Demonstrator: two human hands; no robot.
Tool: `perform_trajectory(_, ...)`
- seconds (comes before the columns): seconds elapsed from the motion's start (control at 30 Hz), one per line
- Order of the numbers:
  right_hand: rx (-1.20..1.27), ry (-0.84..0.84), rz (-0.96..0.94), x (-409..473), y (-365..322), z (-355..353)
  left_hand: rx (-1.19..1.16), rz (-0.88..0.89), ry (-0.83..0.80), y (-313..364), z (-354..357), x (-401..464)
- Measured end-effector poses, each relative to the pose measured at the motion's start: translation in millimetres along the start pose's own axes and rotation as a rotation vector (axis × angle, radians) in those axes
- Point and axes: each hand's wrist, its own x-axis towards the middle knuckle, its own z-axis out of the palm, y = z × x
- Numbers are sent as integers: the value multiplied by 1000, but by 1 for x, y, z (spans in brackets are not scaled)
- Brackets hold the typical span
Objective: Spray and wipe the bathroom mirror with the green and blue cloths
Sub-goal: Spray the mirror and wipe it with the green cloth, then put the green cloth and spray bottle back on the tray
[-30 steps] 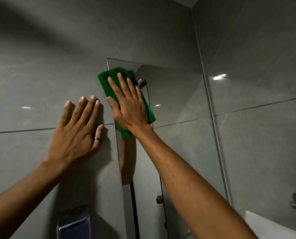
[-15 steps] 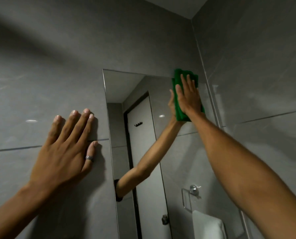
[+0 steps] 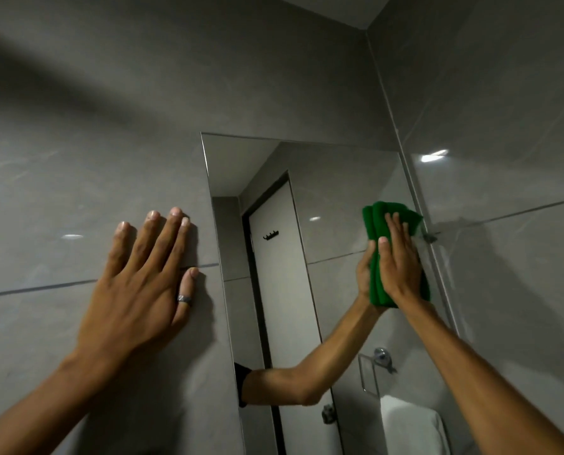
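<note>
The bathroom mirror [image 3: 323,198] is a tall frameless pane set into the grey tiled wall. My right hand [image 3: 400,262] presses a folded green cloth [image 3: 377,218] flat against the glass near the mirror's right edge, about a third of the way down. My left hand [image 3: 139,287] lies flat on the wall tile just left of the mirror, fingers spread, a ring on the thumb, holding nothing. The mirror reflects my right arm, a white door and a towel. No blue cloth or spray bottle is in view.
The side wall [image 3: 503,159] meets the mirror's right edge at a corner with a metal trim strip. In the reflection, a chrome towel ring [image 3: 377,366] and a white towel [image 3: 408,425] show at the lower right, and a door with a black hook rack [image 3: 271,236] shows in the middle.
My right hand swept the green cloth from the mirror's upper left corner across to the upper right, then down along the right edge. My left hand stayed flat on the wall.
</note>
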Motion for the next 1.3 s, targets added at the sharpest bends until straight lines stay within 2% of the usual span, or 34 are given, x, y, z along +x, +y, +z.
perform_trajectory(0.2, 34, -42, -259, -60, -128, 44, -41, 19, 23, 0, -1, -2)
perform_trajectory(0.3, 200, -112, -222, -101, -189, 58, -88, 9, -23, -3, -9, -4)
perform_trajectory(0.37, 458, -141, -38, -130, -223, 52, -174, 20, -58, -9, -17, -8)
perform_trajectory(0.5, 1242, -79, 642, -159, -255, 15, -489, 87, -229, -22, -40, -15)
perform_trajectory(0.57, 1390, -106, 860, -176, -261, -20, -787, -34, -303, -21, -58, -22)
perform_trajectory(0.63, 1510, -169, 977, -201, -266, -50, -1048, -210, -312, -12, -82, -39)
perform_trajectory(0.73, 1626, -198, 992, -243, -276, -90, -1341, -493, -336, 23, -121, -86)
perform_trajectory(0.8, 1634, -176, 1014, -280, -286, -109, -1550, -789, -469, 49, -154, -134)
perform_trajectory(0.87, 1574, -195, 1039, -328, -295, -124, -1735, -1031, -759, 65, -183, -188)
perform_trajectory(0.93, 1530, -246, 1097, -376, -297, -137, -1877, -1110, -1095, 73, -202, -240)
perform_trajectory(0.97, 1503, -294, 1130, -399, -297, -144, -1910, -1137, -1194, 75, -208, -266)
perform_trajectory(1.03, 1424, -428, 1191, -439, -297, -153, -1890, -1189, -1268, 78, -214, -316)
perform_trajectory(1.2, 1148, -749, 1476, -530, -283, -167, -1905, -1391, -1310, 85, -223, -445)
perform_trajectory(1.3, 828, -941, 1627, -590, -271, -161, -1880, -1576, -1325, 103, -239, -530)
